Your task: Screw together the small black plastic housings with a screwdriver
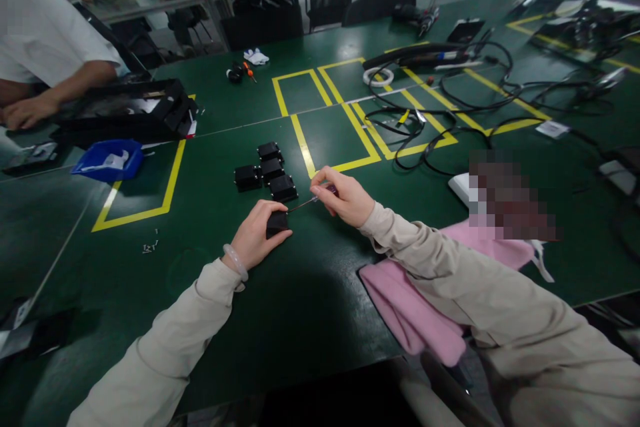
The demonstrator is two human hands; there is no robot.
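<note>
My left hand [257,235] grips a small black box-shaped part [277,223] on the green table, thumb and fingers round its sides. In my right hand [347,199] is a screwdriver [330,191], its thin shaft slanting down to the left. The shaft's tip meets the right upper edge of the black part, near a small bright spot. Just beyond, several similar black parts [271,169] lie in a cluster, with small shiny bits at their corners. Left of my left forearm, several small screws [149,248] lie loose on the table.
A blue bin [109,160] and a black case [130,110] stand at the left, near a co-worker's hand [31,110]. Yellow tape [345,165] marks rectangles. Black cables [425,160] sprawl at the right. Pink cloth [410,307] lies under my right forearm, at the front edge.
</note>
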